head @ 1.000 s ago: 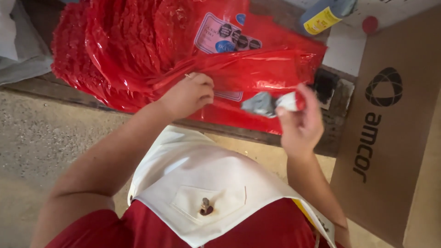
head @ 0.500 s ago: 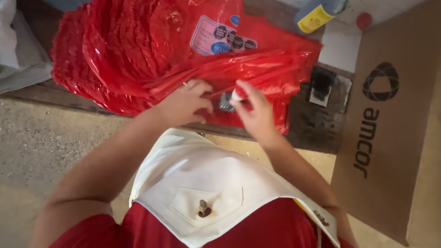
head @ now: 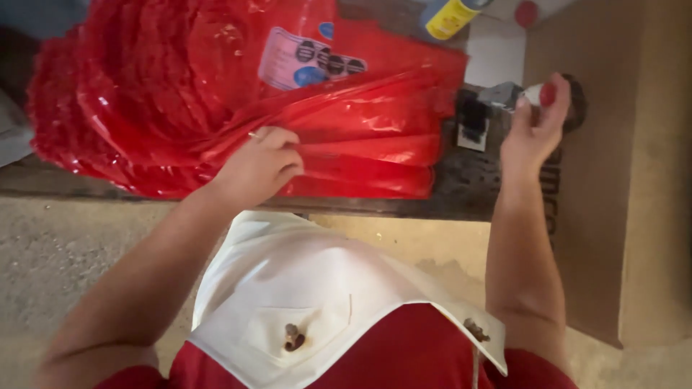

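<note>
Red bags: a thick stack of glossy red plastic bags (head: 216,108) lay on the dark wooden bench (head: 476,194), filling its left and middle.
How they handle: I judged them light, limp and slippery, the film likely to slide sheet on sheet; best pinched at the near folded edge, where the layers gather.
Left hand: my left hand (head: 256,167) rested on that near edge, fingers curled down and pressing the top bag, seemingly pinching a fold.
Right hand: my right hand (head: 535,126) was raised to the right of the stack, closed around a small stamp-like tool (head: 520,94) with a grey body and a red cap, well apart from the bags.
Bag label: a pale rounded-rectangle label (head: 306,59) with dark and blue round marks sat on the far side of the top bag.
Ink pad: a small dark pad (head: 473,119) lay just right of the stack.
Bottle: a blue bottle with a yellow label (head: 450,16) stood at the far edge.
Carton: a brown cardboard carton (head: 627,180) stood at the right.
</note>
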